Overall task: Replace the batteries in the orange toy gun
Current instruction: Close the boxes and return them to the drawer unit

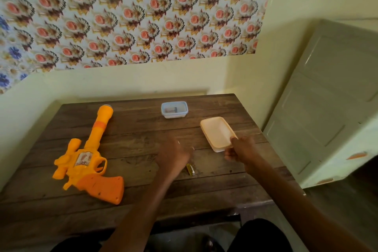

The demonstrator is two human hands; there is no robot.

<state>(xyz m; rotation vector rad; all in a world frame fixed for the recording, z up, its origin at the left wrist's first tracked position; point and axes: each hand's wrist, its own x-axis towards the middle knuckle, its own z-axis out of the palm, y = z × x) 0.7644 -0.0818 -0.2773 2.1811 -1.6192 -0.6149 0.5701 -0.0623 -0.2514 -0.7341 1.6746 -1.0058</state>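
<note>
Orange toy gun point(88, 155) lay flat on surface point(143, 129), left side, untouched. Right hand point(241, 149) pinched the cream tub point(217, 134) by its near rim; left hand point(173, 154) blurred, grip can't tell, just beside gold battery point(190, 169). Risks: battery could roll off the near edge if nudged; tub could tip w/ a one-corner hold.

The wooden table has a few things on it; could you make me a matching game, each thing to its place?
Things:
1. orange plastic toy gun
2. clear rectangular box with blue rim
3. cream plastic tub
4. small gold battery

Places:
A. held at its near edge by the right hand
B. table's left side
C. beside the left hand
D. far edge, middle

Pairs: 1-B, 2-D, 3-A, 4-C
</note>
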